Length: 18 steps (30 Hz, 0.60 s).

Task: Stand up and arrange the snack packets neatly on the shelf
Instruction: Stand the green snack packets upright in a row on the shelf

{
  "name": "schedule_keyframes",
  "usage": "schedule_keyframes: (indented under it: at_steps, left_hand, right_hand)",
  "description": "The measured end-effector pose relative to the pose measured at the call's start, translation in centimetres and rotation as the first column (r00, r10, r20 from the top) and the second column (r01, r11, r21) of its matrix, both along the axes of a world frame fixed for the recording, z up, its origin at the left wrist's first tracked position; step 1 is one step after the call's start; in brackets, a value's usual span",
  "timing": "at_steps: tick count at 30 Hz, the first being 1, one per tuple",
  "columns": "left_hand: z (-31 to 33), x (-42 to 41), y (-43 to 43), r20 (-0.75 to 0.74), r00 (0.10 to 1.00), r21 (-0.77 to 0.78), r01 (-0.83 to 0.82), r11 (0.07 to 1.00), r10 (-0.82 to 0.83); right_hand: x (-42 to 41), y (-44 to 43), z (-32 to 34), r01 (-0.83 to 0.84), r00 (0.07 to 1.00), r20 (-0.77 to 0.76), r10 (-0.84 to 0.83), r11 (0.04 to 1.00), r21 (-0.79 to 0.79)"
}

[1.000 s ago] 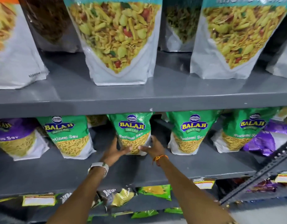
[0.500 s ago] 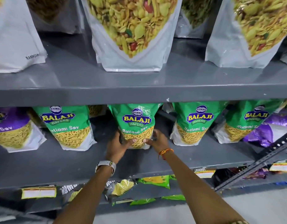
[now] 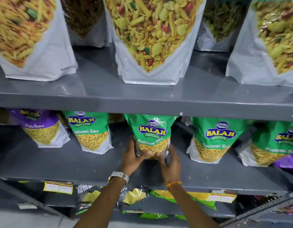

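A green Ratlami Sev packet (image 3: 151, 130) stands upright in the middle of the grey middle shelf (image 3: 93, 163). My left hand (image 3: 132, 159) grips its lower left corner, thumb across the front. My right hand (image 3: 171, 162) touches its lower right corner with the fingers spread and blurred. More green packets stand in the same row: one to the left (image 3: 89, 130) and two to the right (image 3: 215, 139) (image 3: 274, 143). A purple sev packet (image 3: 41, 127) stands at the far left.
The upper shelf (image 3: 142, 102) carries large white mixture pouches (image 3: 150, 38) standing in a row. A purple packet (image 3: 289, 162) lies at the right end of the middle shelf. Below, the bottom shelf holds chip packets (image 3: 134, 196) and yellow price labels (image 3: 58, 187).
The view has shifted and come closer to the shelves. Both hands stay at the base of the middle green packet; my right hand has loosened and spread its fingers.
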<state>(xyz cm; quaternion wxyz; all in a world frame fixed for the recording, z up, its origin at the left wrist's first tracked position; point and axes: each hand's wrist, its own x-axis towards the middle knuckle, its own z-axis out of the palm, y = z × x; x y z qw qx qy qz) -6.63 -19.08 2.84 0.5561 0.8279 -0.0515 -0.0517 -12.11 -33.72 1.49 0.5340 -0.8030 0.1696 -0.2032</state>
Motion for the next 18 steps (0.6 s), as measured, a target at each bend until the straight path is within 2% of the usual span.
schedule_keyframes:
  at_steps: [2, 4, 5, 7, 9, 11, 14, 18]
  left_hand:
    - [0.5, -0.7, 1.5, 0.093, 0.99, -0.032, -0.102, 0.994, 0.105]
    - [1.0, -1.8, 4.2, 0.268, 0.931, -0.08, -0.236, 0.968, 0.249]
    - [1.1, -2.2, 5.9, 0.333, 0.885, -0.112, -0.305, 0.946, 0.325]
    - [1.1, -2.1, 9.6, 0.348, 0.817, -0.168, -0.428, 0.888, 0.459]
    - [0.5, -0.5, 13.7, 0.262, 0.8, -0.158, -0.517, 0.842, 0.54]
    - [0.1, 1.6, 16.9, 0.132, 0.85, -0.087, -0.503, 0.86, 0.511]
    - [-1.3, 4.4, 20.4, 0.011, 0.938, -0.003, -0.347, 0.938, 0.347]
    - [-2.4, 6.6, 22.0, -0.052, 0.983, -0.078, -0.178, 0.981, 0.175]
  right_hand:
    - [-1.4, 2.7, 0.0, -0.111, 0.983, 0.129, 0.133, 0.981, -0.162]
    - [-1.5, 5.9, 0.0, -0.282, 0.947, 0.077, 0.313, 0.92, -0.273]
    - [-1.0, 7.4, 0.3, -0.351, 0.928, 0.025, 0.371, 0.896, -0.274]
    - [0.4, 10.4, 1.9, -0.47, 0.882, -0.078, 0.464, 0.867, -0.166]
    - [2.6, 13.2, 3.0, -0.509, 0.853, -0.134, 0.504, 0.861, -0.003]
    - [5.0, 15.1, 3.5, -0.451, 0.874, -0.136, 0.466, 0.883, 0.127]
    - [7.5, 16.6, 3.8, -0.406, 0.88, -0.164, 0.445, 0.886, 0.225]
    - [9.3, 18.3, 3.5, -0.392, 0.891, -0.154, 0.427, 0.895, 0.213]
